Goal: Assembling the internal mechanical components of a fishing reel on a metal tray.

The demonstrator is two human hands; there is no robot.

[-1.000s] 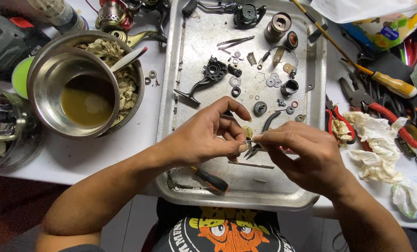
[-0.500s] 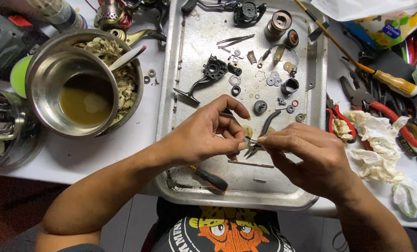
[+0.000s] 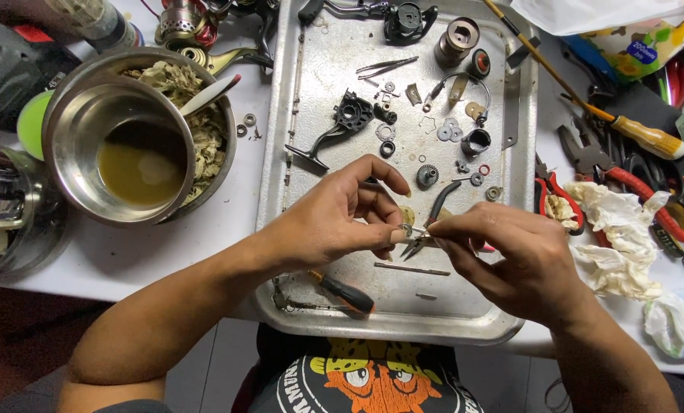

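Now | left hand pinches a small ring between thumb and fingertips | right hand closed on thin tweezers touching the ring | both over the metal tray, above a screwdriver.

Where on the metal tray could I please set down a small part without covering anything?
The tray is barest along its left strip, between the left rim and the black handle piece, and at the near right corner beyond the thin rod. The far right half is crowded with washers, gears and the spool.
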